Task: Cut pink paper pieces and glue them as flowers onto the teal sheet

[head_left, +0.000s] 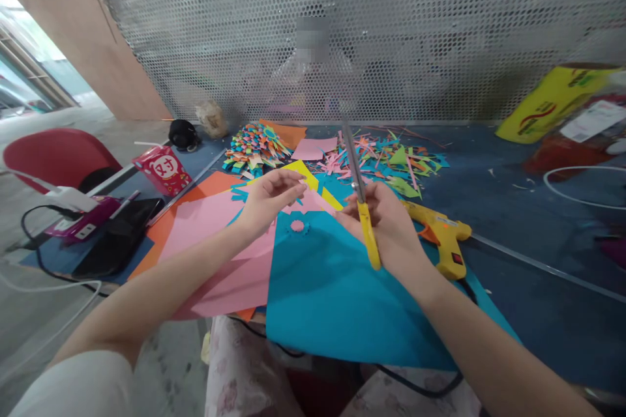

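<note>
A narrow pink paper strip stretches between my two hands over the sheets. My left hand pinches its left end between thumb and fingers. With my right hand I hold yellow-handled scissors, blades pointing up and away, while the fingertips touch the strip's right end. Just below lies a small blue fringed paper piece with a pink centre. It rests on a large blue sheet, next to pink sheets on the left.
A yellow glue gun lies right of my right hand. Paper scraps and a pile of fringed pieces sit behind. At left are a red drink carton, a black phone and a purple power strip. A perforated metal panel stands behind.
</note>
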`<state>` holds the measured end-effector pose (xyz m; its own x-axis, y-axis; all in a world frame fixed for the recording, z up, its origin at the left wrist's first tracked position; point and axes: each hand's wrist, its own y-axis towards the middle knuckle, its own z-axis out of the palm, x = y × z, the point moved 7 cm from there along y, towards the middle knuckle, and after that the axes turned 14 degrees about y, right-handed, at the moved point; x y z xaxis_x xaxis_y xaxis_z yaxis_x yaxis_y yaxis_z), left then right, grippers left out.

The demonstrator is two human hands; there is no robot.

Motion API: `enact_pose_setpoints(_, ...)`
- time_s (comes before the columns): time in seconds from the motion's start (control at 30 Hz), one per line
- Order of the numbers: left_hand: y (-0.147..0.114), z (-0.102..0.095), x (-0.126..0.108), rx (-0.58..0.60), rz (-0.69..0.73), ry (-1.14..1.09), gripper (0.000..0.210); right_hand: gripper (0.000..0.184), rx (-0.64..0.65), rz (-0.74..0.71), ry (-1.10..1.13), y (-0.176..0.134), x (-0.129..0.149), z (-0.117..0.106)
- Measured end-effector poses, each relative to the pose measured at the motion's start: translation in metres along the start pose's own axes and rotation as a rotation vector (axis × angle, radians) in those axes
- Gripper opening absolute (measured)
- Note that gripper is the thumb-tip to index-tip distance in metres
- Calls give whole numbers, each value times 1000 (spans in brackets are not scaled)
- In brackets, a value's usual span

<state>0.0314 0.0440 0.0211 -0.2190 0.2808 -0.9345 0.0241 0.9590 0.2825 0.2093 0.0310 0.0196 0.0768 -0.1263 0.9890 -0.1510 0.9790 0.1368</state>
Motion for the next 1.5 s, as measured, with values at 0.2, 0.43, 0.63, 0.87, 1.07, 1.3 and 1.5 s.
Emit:
enact_pose_setpoints(0.2, -15, 31, 11, 314, -73, -35, 36, 48, -66, -92, 74, 1, 1, -3)
enact_pose_setpoints(0.43, -12, 19, 1, 129, 53, -71, 22, 51, 0, -18, 143, 1, -9, 5)
enact_pose_setpoints(0.63, -8, 7, -7, 20, 73, -214, 17, 48, 95, 73, 23, -1, -7, 4)
enact_pose_setpoints(0.87, -10, 3, -16, -25, 3, -384, 37, 40, 221, 117, -301, -6, -21, 4)
enact_pose_setpoints(1.07, -11, 7, -18, -5, 16, -440, 37, 42, 273, 120, -300, -8, -23, 11)
enact_pose_setpoints(1.3, -11, 5, -20, -21, 19, -432, 43, 39, 317, 137, -302, -12, -24, 12)
enact_pose_setpoints(1.5, -12, 5, -21, -2, 38, -421, 42, 46, 299, 178, -289, -12, -26, 12)
